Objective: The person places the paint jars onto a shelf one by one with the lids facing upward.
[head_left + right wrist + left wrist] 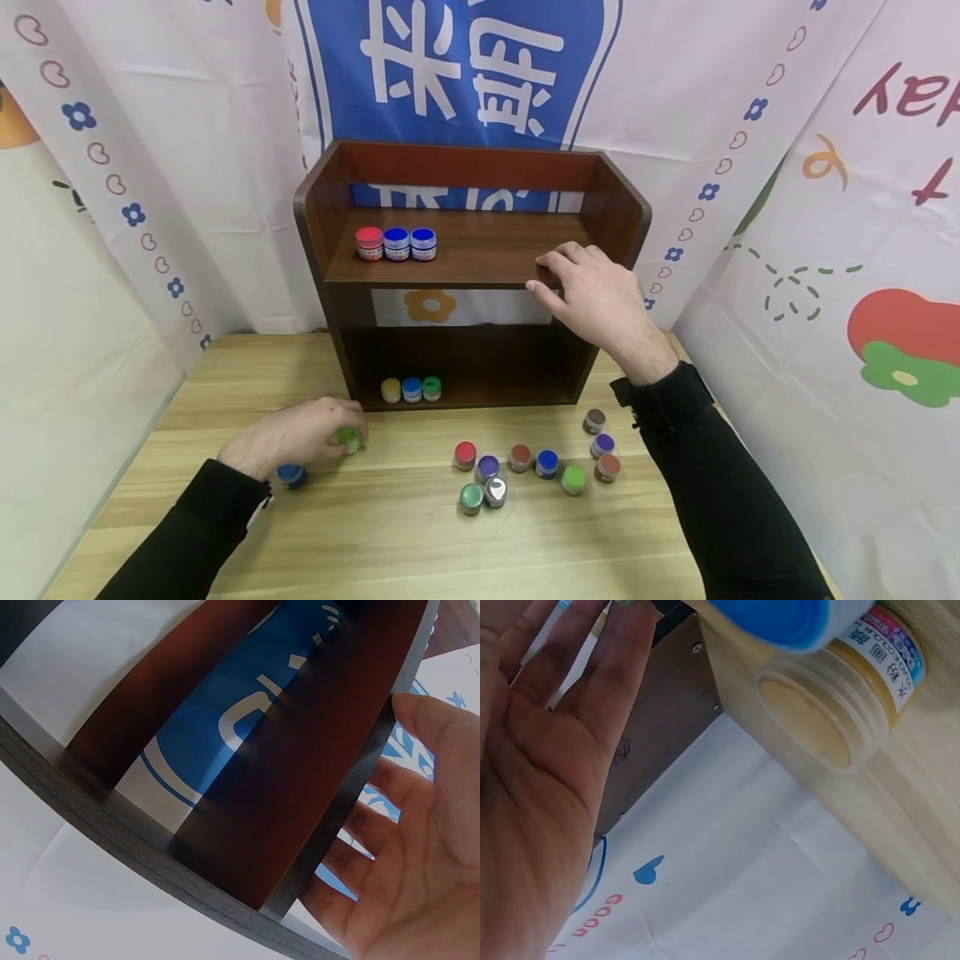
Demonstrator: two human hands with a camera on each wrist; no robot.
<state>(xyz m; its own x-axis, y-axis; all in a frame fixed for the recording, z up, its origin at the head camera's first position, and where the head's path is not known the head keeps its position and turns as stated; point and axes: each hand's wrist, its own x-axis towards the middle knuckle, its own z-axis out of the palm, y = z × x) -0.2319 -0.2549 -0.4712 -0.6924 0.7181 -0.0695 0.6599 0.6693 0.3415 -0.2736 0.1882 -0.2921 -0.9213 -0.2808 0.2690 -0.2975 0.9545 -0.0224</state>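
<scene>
Near the lower left corner of the brown shelf, my left hand pinches a small green-lidded paint jar just over the table. Only a sliver of that jar shows at the fingertips in the left wrist view. A blue-lidded jar and a yellow paint jar with a clear lid are near this hand. At the right part of the wooden shelf, my right hand grips the front edge of the middle board. Its fingers lie over the board, and the thumb touches the front edge.
A red-lidded jar and two blue-lidded ones line the upper board's left. Below stand yellow, blue and green jars. Several others, including a red one, are scattered on the table. Printed cloth hangs behind.
</scene>
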